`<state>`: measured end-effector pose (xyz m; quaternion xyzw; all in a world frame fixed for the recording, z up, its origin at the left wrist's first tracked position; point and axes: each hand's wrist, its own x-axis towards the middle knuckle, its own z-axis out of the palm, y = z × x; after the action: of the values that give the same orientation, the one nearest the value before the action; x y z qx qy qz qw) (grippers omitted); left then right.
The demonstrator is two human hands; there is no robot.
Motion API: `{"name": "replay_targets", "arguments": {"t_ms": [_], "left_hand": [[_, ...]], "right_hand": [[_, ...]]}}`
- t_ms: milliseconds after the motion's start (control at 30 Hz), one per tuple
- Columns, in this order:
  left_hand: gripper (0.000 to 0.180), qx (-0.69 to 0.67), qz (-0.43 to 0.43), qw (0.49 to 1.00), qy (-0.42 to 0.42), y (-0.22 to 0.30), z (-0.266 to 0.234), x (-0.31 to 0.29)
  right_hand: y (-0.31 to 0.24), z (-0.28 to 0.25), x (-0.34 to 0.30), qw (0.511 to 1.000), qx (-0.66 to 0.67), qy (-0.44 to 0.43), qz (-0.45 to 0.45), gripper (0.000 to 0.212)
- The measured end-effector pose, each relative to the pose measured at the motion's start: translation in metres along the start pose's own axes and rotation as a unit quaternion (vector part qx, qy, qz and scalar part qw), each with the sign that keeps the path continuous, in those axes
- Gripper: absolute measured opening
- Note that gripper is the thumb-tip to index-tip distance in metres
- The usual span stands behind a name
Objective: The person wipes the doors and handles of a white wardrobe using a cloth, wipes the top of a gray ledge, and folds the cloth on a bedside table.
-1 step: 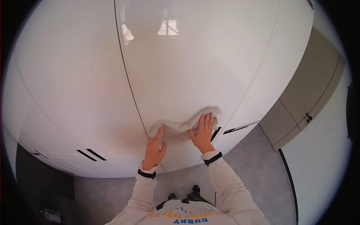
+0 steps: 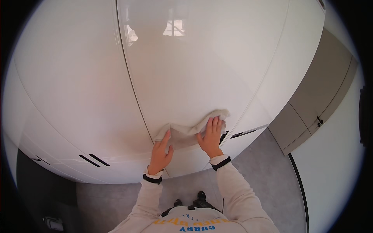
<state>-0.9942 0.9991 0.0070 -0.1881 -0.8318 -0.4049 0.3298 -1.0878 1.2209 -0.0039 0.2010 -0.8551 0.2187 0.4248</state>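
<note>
A pale grey-beige cloth [image 2: 182, 136] lies in folds against the lower part of a glossy white cabinet door [image 2: 194, 77]. My left hand [image 2: 160, 155] is at the cloth's left end, fingers stretched out with the tips on it and thumb held apart. At the other end my right hand [image 2: 211, 138] presses its bent fingers onto the bunched cloth, thumb towards the middle. The cloth spans the gap between both hands, its upper edge wavy. Just right of my right hand shows a black recessed handle [image 2: 224, 137], partly covered.
More black handles [image 2: 99, 159] sit low on the doors to the left, and another handle [image 2: 243, 134] lies to the right. Beyond the cabinet stands a grey-brown door [image 2: 320, 85] with a black lever [image 2: 319, 121]. Grey floor [image 2: 248, 171] runs below, under my black shoes [image 2: 201, 199].
</note>
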Motion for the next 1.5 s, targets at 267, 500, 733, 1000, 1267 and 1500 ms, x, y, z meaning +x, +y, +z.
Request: {"name": "replay_targets", "arguments": {"t_ms": [267, 500, 733, 1000, 1267, 1500], "left_hand": [[0.064, -0.013, 0.085, 0.996, -0.025, 0.039, 0.041, 0.067], [0.066, -0.068, 0.056, 0.990, -0.111, 0.089, 0.101, 0.122], [0.065, -0.095, 0.067, 0.980, -0.163, 0.119, 0.158, 0.151], [0.064, -0.060, 0.128, 0.979, -0.146, 0.108, 0.173, 0.147], [0.067, -0.057, 0.112, 0.991, -0.053, 0.118, 0.135, 0.149], [0.067, -0.040, 0.086, 0.994, 0.046, 0.084, 0.021, 0.125]], "right_hand": [[0.060, -0.030, 0.035, 0.999, 0.007, 0.050, 0.009, 0.081], [0.150, -0.074, 0.072, 0.995, -0.004, 0.090, 0.048, 0.089], [0.219, -0.077, 0.055, 0.980, 0.029, 0.143, 0.135, 0.081], [0.228, -0.066, 0.032, 0.979, 0.054, 0.110, 0.164, 0.075], [0.170, -0.084, 0.091, 0.984, 0.067, 0.144, 0.084, 0.079], [0.045, -0.060, 0.128, 0.982, 0.043, 0.182, 0.019, 0.087]]}}
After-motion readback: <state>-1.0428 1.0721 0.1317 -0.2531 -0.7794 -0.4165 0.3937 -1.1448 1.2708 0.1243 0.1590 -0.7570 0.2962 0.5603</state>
